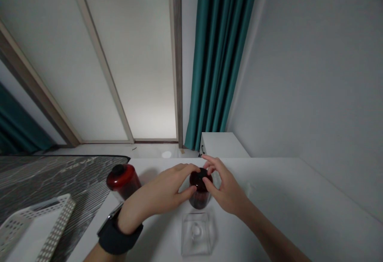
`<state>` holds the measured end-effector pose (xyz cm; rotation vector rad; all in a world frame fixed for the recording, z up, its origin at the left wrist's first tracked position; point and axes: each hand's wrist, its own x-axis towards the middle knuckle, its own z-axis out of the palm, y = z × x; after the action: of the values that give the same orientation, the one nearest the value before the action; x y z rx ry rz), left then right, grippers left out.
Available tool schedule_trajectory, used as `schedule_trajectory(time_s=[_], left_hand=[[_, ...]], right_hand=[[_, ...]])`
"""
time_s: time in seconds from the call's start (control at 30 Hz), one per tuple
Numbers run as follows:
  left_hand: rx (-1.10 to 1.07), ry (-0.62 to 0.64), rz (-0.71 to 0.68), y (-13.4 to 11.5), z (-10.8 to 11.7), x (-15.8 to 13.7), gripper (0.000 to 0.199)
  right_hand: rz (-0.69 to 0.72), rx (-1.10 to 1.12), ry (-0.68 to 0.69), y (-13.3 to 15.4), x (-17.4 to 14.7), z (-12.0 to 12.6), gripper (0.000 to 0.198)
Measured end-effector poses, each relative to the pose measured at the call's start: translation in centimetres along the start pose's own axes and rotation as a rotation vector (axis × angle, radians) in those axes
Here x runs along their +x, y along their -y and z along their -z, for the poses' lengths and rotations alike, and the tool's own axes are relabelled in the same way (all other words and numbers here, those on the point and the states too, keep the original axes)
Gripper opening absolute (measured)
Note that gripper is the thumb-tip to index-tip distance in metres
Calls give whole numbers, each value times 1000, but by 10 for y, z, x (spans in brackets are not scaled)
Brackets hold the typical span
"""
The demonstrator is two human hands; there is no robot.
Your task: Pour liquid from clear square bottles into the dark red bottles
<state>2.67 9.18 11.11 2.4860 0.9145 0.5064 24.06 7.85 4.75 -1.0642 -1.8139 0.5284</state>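
Note:
A dark red bottle (200, 195) with a dark top stands on the white table between my hands. My left hand (176, 186) is curved round the bottle's upper left side, thumb and fingertips against it. From the right, my right hand (225, 188) has its fingers bent about the dark top, with the thumb on it. Just in front of the bottle lies a clear square plastic piece (196, 235) with a round ring in its middle. To the left of my left wrist, a second red bottle (124, 180) with a black cap is partly hidden by my forearm.
The white table (269, 206) runs right to a grey wall. A white perforated basket (56, 226) sits at the lower left on a grey patterned surface (89, 178). A small white cabinet (224, 144) stands beyond the far edge, near a green curtain (223, 54) and sliding doors.

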Motion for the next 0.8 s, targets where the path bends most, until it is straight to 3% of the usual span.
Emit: schedule_trajectory(time_s=[0.8], left_hand=[[3, 26, -12, 0, 0, -1, 37]], right_hand=[[10, 7, 4, -3, -3, -1, 56]])
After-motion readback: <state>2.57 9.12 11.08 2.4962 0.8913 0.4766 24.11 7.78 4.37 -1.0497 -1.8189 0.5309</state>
